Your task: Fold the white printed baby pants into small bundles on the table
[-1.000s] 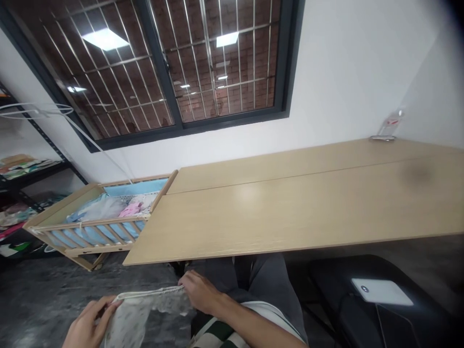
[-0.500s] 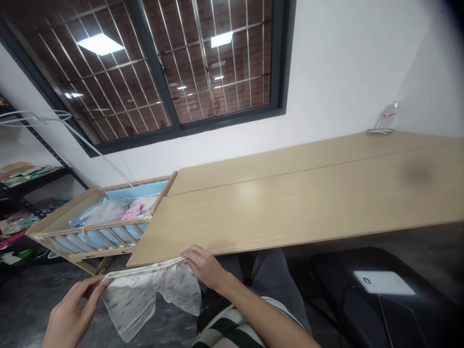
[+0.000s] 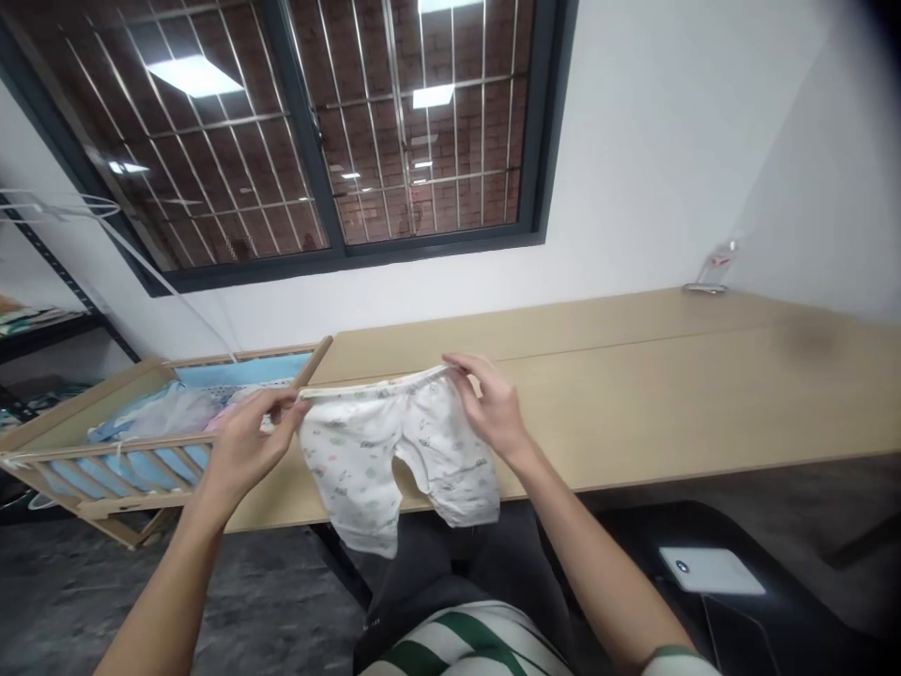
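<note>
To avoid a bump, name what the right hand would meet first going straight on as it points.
Probably the wall below the window: the right hand, pinching the shorts, points forward-left over the tabletop. Depth is unclear, so the tabletop might come first.

A pale table (image 3: 633,404) against a white wall (image 3: 633,188); above the table, a barred window (image 3: 308,127) with bright lights (image 3: 195,75) in its glass; left of the table, a wooden crib (image 3: 141,499), then black shelves (image 3: 42,338); below it, grey floor (image 3: 267,601)
</note>
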The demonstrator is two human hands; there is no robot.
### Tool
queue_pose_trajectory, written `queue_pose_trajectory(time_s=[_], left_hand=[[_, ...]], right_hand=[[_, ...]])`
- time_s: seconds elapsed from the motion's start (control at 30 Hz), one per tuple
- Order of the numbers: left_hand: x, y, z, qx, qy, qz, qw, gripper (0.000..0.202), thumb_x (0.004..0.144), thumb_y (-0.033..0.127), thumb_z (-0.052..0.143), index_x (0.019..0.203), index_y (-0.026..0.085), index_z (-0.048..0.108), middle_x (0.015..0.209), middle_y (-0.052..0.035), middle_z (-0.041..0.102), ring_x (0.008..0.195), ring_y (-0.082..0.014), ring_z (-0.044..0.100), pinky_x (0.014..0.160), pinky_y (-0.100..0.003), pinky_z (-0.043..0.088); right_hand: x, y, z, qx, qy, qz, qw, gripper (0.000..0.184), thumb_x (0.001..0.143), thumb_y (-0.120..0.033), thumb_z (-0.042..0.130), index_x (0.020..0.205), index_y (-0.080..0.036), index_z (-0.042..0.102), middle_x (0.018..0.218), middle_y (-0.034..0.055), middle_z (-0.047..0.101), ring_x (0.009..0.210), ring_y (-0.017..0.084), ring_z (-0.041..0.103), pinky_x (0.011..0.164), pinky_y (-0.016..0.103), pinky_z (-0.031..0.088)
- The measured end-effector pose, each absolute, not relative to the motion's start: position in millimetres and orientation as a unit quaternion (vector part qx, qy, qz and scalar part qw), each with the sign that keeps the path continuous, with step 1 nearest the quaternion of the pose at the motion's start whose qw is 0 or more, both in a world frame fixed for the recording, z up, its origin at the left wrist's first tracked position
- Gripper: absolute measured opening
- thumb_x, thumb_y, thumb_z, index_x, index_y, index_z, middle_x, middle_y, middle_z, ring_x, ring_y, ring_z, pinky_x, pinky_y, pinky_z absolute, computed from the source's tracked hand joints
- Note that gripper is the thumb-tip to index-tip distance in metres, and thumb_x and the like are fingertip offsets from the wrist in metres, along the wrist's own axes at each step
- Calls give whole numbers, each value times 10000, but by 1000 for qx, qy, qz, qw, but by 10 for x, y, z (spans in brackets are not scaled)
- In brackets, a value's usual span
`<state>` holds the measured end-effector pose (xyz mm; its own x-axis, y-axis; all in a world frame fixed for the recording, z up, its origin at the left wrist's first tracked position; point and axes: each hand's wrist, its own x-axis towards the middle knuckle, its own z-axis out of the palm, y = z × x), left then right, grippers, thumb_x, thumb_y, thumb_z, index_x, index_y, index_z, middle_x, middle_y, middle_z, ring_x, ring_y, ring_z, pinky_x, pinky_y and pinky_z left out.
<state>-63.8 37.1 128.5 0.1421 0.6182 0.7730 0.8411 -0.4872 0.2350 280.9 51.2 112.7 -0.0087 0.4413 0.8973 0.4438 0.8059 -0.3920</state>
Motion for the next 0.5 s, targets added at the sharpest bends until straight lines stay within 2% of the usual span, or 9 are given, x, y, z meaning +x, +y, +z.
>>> queue_pose_trajectory(time_s=[0.1,0.2,0.3,0.5], left_hand=[[-442,766,1289,-753,-498,-424,75,353,907,533,559,968,212,691,885,-33,739,788,-185,656,745,-265,485],[-246,1189,1169,-768,-510,-387,-2,366,906,536,545,967,211,701,918,-48,756,816,-201,670,726,-267,475],[-52,1600,911,-770,-529,-347,-77,375,905,532,529,935,198,698,901,-53,750,806,-201,660,696,-266,453],[192,2307,187,-744,-576,-308,-141,361,928,468,483,872,173,683,853,-57,742,757,-191,650,653,-258,427]], right_hand=[[3057,813,1115,-369,-702,34,608,319,959,-284,595,1266,-218,651,1215,107,676,912,187,693,885,369,582],[3265,1211,938,-422,-712,75,556,235,922,-245,616,1128,-184,710,1259,136,642,950,200,687,885,381,573],[3400,1652,641,-469,-724,91,497,129,899,-187,607,944,-173,727,1103,124,686,1014,227,657,920,397,533],[3487,2463,-54,-538,-716,154,417,110,861,-153,595,831,-165,700,885,60,710,810,173,634,797,294,495]])
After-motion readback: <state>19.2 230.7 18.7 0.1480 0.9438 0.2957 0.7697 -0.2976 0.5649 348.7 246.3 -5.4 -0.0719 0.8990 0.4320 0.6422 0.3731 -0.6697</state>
